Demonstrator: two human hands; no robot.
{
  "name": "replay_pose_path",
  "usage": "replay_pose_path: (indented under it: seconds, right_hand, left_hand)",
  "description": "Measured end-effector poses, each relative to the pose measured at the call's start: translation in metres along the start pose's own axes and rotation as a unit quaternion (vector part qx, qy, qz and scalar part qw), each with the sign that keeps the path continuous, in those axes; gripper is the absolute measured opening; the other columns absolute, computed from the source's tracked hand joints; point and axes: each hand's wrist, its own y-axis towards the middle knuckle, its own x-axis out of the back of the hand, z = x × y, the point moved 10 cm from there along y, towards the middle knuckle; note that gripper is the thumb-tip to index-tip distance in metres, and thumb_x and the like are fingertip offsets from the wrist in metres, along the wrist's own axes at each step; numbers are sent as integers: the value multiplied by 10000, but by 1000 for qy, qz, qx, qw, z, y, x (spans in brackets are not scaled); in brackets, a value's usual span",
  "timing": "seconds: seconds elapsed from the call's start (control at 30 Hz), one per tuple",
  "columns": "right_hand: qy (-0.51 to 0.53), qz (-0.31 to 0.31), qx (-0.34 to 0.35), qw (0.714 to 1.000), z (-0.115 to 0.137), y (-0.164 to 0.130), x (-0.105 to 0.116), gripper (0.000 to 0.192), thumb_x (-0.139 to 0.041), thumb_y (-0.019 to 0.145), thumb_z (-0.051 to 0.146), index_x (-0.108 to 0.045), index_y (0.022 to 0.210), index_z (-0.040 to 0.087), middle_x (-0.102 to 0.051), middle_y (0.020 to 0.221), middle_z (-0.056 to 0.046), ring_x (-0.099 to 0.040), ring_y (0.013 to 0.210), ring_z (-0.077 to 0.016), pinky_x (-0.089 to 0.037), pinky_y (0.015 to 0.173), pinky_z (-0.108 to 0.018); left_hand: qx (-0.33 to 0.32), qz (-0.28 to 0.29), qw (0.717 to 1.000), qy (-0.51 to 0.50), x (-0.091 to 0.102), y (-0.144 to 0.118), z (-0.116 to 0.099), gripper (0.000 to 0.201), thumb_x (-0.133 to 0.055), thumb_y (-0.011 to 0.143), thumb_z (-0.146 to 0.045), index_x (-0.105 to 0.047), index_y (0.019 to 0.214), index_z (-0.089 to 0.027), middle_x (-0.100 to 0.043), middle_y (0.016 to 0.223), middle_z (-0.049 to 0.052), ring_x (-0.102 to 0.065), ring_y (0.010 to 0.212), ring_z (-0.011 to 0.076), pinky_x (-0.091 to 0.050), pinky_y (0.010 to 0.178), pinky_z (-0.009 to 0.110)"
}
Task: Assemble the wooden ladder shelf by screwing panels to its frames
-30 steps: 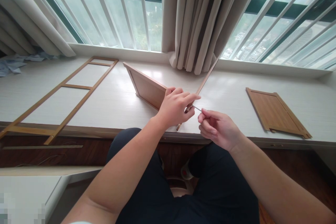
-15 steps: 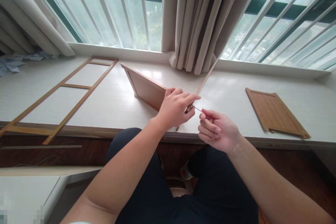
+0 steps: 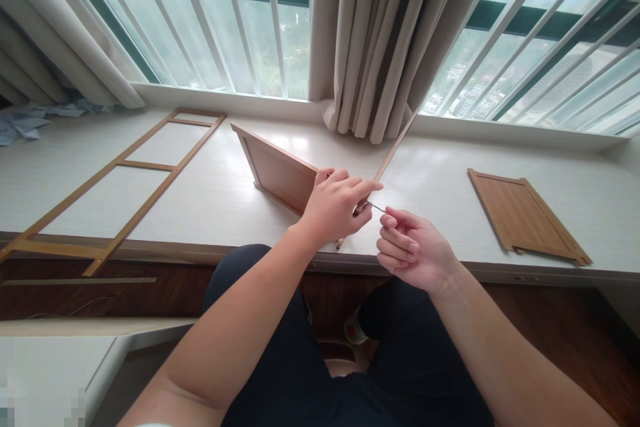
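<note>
from my feed my left hand (image 3: 334,207) hides where the thin metal pin (image 3: 376,207) meets the wooden strip (image 3: 395,147), the pin's tip is too small to read, and the bottom left corner is blurred, with the ladder-like frame (image 3: 115,187) cut by the left edge.

Left hand (image 3: 334,208) gripping wooden strip (image 3: 391,150), right hand (image 3: 411,251) pinching thin metal pin (image 3: 376,207)
</note>
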Motion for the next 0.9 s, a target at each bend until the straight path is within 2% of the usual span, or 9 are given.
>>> replay_pose_path:
  seconds: [0.17, 0.37, 0.53, 0.73, 0.8, 0.9]
  right_hand:
    - [18, 13, -7, 1000, -3, -1, -2, 627, -206, 1093, 310, -637, 658, 178, -122, 394, 88, -70, 387, -103, -179, 379, -207]
    - [-11, 26, 1, 1000, 0, 0, -2, 597, -218, 1082, 285, -615, 647, 186, -162, 396, 78, -99, 388, -108, -196, 386, -212]
    - [-7, 40, -17, 999, 0, -1, -3, 560, -238, 1075, 290, -517, 597, 202, -166, 395, 79, -116, 385, -113, -218, 392, -221]
    - [-15, 43, -7, 999, -1, -1, -2, 524, -239, 1069, 291, -375, 567, 227, -194, 360, 66, -137, 370, -124, -234, 400, -241]
    - [-18, 43, 4, 999, 0, -3, -2, 505, -259, 1063, 285, -323, 565, 232, -184, 356, 67, -131, 364, -123, -235, 398, -243]
    - [-50, 27, 56, 997, 9, -7, 1, 475, -338, 1037, 293, -297, 567, 238, -177, 357, 70, -139, 362, -122, -240, 400, -244]
  left_hand:
    - [3, -6, 1000, 8, 1, 0, 0, 348, -589, 892, -215, -716, 1212, -268, -759, 895, -4, -587, 906, 223, -302, 1007, 446]
    - [7, 4, 1000, 8, 0, 0, 0, 331, -592, 905, -239, -714, 1211, -275, -767, 931, 2, -592, 933, 230, -297, 1020, 454]
    - [3, -3, 1000, 5, 1, 0, 0, 334, -596, 899, -230, -715, 1208, -278, -762, 909, -8, -587, 919, 224, -298, 1018, 448]
    - [4, 0, 1000, 2, 1, -1, 1, 327, -593, 906, -243, -715, 1207, -279, -765, 912, 3, -587, 926, 230, -299, 1020, 453]
    - [6, 0, 1000, 4, 1, -1, 2, 315, -580, 920, -252, -715, 1203, -281, -765, 913, 6, -586, 932, 232, -293, 1030, 456]
    - [10, -5, 1000, 7, 2, -1, 4, 305, -558, 937, -253, -713, 1198, -284, -764, 912, 6, -583, 938, 232, -289, 1041, 457]
